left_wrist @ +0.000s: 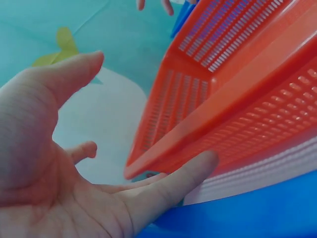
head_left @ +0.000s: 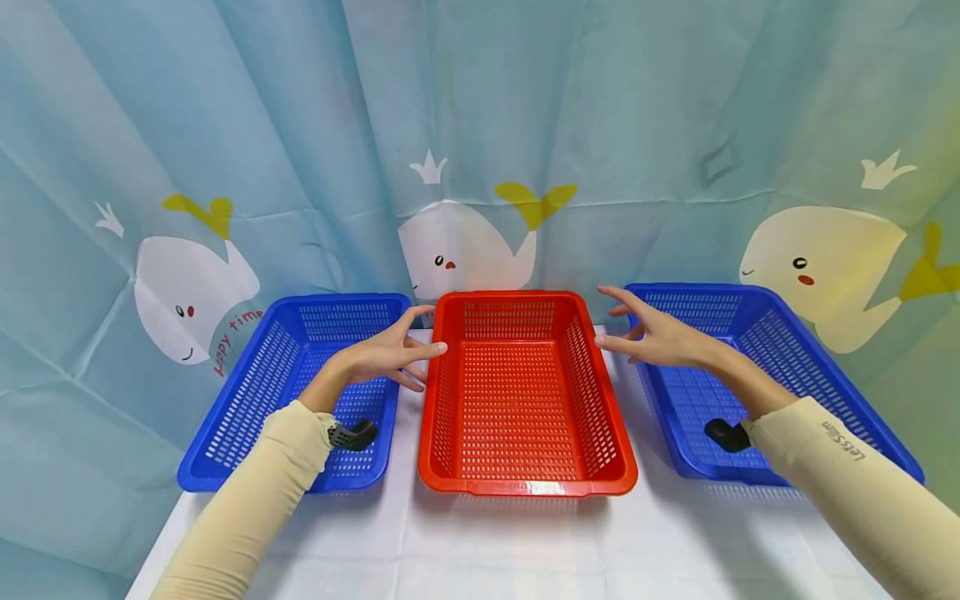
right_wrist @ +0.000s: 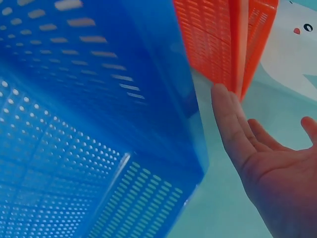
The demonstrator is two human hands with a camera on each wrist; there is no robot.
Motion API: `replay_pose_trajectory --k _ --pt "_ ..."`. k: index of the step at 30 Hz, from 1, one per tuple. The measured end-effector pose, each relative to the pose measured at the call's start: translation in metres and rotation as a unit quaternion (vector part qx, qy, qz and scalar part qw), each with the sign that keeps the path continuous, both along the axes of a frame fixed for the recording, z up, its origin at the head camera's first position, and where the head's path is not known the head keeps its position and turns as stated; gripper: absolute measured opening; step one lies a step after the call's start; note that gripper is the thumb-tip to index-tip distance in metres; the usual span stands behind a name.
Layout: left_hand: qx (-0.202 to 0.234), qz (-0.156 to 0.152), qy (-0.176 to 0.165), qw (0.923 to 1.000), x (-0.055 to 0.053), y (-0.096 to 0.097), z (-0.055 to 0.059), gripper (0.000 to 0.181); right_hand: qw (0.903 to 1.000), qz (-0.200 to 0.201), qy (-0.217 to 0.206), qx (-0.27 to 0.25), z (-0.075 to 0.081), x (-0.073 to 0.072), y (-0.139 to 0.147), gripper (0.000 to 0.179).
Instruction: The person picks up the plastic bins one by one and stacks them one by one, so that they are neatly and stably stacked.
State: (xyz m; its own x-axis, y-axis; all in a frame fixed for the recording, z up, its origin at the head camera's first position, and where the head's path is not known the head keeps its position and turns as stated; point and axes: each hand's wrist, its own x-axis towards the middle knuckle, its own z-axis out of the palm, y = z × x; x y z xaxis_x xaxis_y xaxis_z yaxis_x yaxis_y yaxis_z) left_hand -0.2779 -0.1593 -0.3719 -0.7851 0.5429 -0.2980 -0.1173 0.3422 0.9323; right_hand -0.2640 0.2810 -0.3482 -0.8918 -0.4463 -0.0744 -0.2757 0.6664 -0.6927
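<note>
A red plastic basket [head_left: 513, 408] with perforated walls stands on the white tabletop between both hands; no objects show inside it. My left hand [head_left: 386, 350] hovers by its left rim, fingers spread and holding nothing. In the left wrist view that hand [left_wrist: 99, 198] has its palm showing beside the red basket [left_wrist: 237, 94]. On the other side, my right hand [head_left: 660, 333] is near the red basket's right rim, fingers extended with nothing in them. The right wrist view has this hand [right_wrist: 277, 168] near the red basket [right_wrist: 218, 44]; whether fingertips touch it I cannot tell.
A blue basket [head_left: 341, 297] stands at the left under the left forearm, and another blue basket [head_left: 832, 358] at the right under the right forearm. Behind them hangs a light-blue curtain [head_left: 480, 100] with whale prints. White tabletop [head_left: 517, 550] shows in front.
</note>
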Motion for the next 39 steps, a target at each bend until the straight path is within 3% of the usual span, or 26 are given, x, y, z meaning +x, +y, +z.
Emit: replay_pose_trajectory --k 10,17,24,39 --pt "0.014 0.013 -0.027 0.9995 0.005 0.005 -0.007 0.090 0.9924 0.010 -0.104 -0.066 -0.015 0.003 -0.002 0.089" --pt "0.022 0.013 -0.022 0.9994 0.005 0.002 -0.013 0.089 0.9833 0.009 -0.156 -0.093 -0.023 0.003 -0.004 0.089" --pt "0.016 0.010 -0.013 0.9997 0.008 0.001 -0.013 0.090 0.9793 0.021 -0.171 -0.107 -0.027 0.006 -0.004 0.087" --pt "-0.008 0.024 0.029 0.9992 0.011 0.006 -0.020 0.075 0.9778 0.033 -0.180 -0.101 -0.031 0.011 0.000 0.090"
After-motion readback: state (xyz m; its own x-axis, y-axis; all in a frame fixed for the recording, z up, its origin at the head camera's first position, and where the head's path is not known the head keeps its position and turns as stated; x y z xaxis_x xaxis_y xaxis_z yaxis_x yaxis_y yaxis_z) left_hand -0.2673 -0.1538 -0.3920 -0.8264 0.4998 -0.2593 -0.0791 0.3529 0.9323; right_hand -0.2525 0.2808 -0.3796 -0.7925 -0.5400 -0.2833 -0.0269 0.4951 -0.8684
